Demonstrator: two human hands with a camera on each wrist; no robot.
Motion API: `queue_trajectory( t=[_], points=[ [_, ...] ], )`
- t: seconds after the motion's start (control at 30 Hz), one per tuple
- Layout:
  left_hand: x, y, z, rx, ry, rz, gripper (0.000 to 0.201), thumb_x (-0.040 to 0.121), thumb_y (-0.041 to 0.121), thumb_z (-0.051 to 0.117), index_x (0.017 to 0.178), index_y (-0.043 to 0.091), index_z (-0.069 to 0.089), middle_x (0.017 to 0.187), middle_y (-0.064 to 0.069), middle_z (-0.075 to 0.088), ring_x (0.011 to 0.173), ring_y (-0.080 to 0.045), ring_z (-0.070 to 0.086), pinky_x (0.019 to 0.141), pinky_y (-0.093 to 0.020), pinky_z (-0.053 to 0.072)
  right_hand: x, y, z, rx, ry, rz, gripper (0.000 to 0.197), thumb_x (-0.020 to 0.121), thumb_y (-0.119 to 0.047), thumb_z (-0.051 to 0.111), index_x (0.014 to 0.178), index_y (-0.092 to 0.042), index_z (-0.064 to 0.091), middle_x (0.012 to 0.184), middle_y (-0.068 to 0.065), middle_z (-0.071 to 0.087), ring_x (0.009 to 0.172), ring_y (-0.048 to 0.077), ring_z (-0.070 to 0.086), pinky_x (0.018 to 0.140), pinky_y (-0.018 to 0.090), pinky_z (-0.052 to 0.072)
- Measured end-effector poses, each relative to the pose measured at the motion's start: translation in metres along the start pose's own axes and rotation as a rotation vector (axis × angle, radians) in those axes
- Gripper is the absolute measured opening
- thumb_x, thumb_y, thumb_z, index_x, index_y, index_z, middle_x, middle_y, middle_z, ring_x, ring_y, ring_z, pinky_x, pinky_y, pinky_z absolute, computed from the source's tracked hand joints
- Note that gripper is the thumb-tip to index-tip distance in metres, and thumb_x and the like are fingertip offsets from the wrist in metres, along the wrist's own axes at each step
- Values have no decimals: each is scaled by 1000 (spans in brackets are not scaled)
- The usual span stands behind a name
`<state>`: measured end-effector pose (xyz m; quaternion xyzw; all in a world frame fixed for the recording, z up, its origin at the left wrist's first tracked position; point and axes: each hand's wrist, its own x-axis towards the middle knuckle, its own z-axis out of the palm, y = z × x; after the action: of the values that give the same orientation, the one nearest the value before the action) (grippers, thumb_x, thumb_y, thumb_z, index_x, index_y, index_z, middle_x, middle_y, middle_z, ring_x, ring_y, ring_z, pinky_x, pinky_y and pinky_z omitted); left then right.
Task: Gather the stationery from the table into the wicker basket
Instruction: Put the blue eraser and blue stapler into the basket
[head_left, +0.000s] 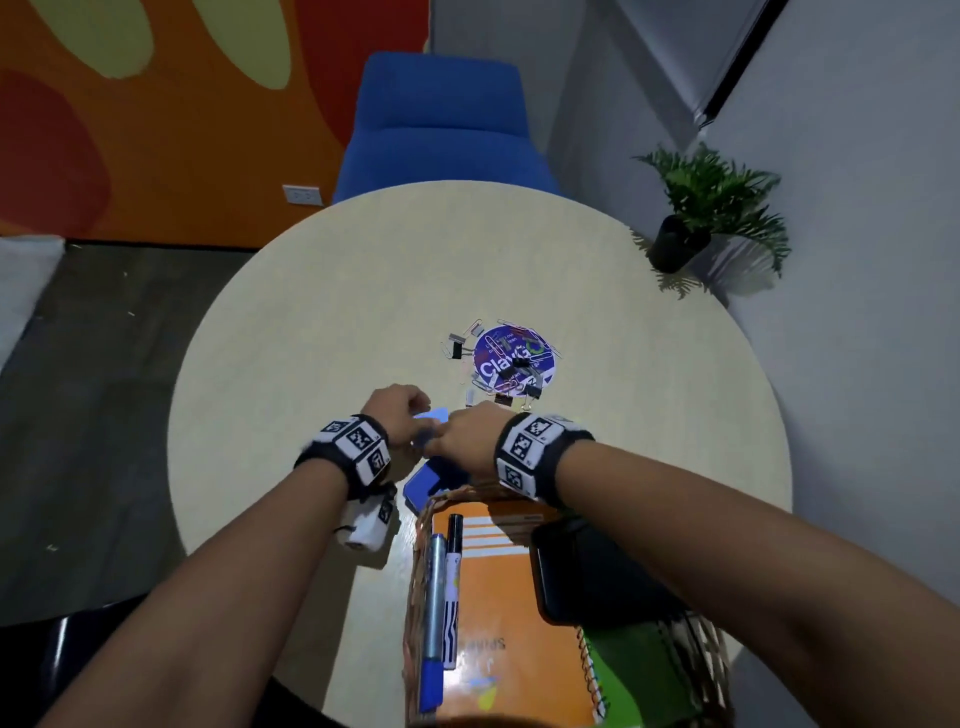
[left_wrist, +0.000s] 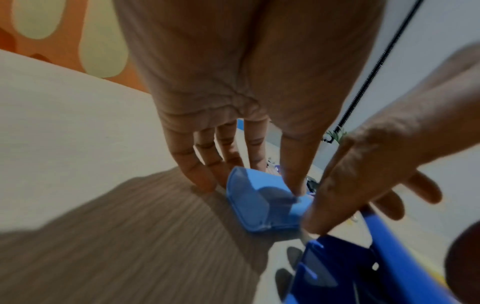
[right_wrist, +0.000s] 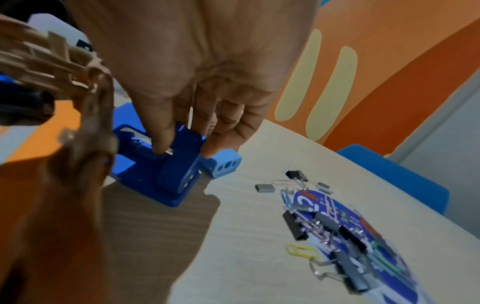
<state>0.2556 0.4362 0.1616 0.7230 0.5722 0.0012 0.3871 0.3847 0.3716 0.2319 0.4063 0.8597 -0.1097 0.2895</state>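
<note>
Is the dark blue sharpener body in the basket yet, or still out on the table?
Out. The dark blue sharpener body sits on the table beside the wicker basket, under the right hand.

Basket at table near edge; clips behind.
</note>
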Motion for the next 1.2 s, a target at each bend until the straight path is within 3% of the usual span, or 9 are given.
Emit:
queue_trajectory(
  t=[0.13, 0.27, 0.53, 0.67, 0.77, 0.83, 1.0, 1.13, 1.2],
  points=[
    [3, 1, 4, 62, -19, 2, 27, 76, 13, 71, 102, 8, 66, 108, -12, 68, 88, -22, 56, 76, -30, 45, 11, -6, 6, -6, 12, 25, 35, 91, -27, 56, 125, -24, 53, 111, 5, 63, 99, 29, 62, 70, 33, 44],
    [0, -7, -1, 85, 18, -6, 30, 73, 12, 73, 101, 7, 64, 106, -15, 67, 84, -23, 53, 72, -29, 40, -8, 5, -13, 34, 62, 98, 31, 95, -28, 49, 126, -25, 52, 115, 10, 61, 102, 31, 60, 72, 34, 40],
    [-14, -24, -8, 185, 51, -10, 47, 86, 29, 66, 123, 2, 55, 122, -22, 60, 110, -37, 56, 87, -39, 43, -159, 37, -26, 548, 384, 234, 20, 92, -10, 53, 108, -13, 64, 89, 2, 64, 70, 8, 47, 68, 26, 34],
    [-33, -39, -12, 33, 133, -39, 39, 83, 21, 69, 117, 7, 55, 118, -24, 62, 103, -39, 59, 86, -42, 45, -227, 24, 14, 1033, 243, 150, 20, 94, 0, 51, 107, -2, 66, 72, -14, 62, 60, -4, 52, 63, 8, 39],
    [-56, -39, -22, -113, 162, 12, 35, 81, 10, 70, 114, 10, 58, 115, -23, 65, 94, -34, 61, 82, -43, 48, -253, 7, 67, 1267, 106, 138, 23, 94, -4, 52, 109, -9, 68, 74, -2, 62, 61, 5, 50, 62, 21, 43],
    [-76, -31, -33, -168, 185, 69, 34, 83, 6, 66, 115, 15, 59, 114, -20, 64, 93, -31, 61, 77, -40, 48, -259, -5, 99, 1332, 43, 138, 25, 93, -7, 52, 110, -13, 69, 75, 0, 63, 60, 7, 50, 60, 23, 43],
    [-134, 10, -45, -83, 213, 320, 34, 86, 6, 64, 108, 31, 56, 105, -2, 65, 92, -23, 63, 69, -16, 45, -256, -21, 141, 1280, 0, 263, 29, 95, 0, 47, 113, -6, 67, 57, -29, 61, 51, -9, 53, 55, 5, 38],
    [-179, 43, -25, -134, 138, 380, 26, 83, 8, 69, 101, 25, 59, 92, 12, 67, 88, 14, 59, 62, 2, 46, -249, -16, 153, 1283, 83, 328, 25, 91, -3, 54, 109, -7, 70, 77, -13, 68, 60, -8, 57, 60, 7, 44],
    [-198, 55, -10, -155, 56, 448, 26, 81, 9, 71, 97, 26, 60, 96, 11, 66, 89, 8, 60, 64, -4, 51, -248, -14, 157, 1237, 134, 368, 20, 87, -6, 63, 103, -9, 74, 83, -2, 72, 63, -5, 60, 64, 11, 48]
  ],
)
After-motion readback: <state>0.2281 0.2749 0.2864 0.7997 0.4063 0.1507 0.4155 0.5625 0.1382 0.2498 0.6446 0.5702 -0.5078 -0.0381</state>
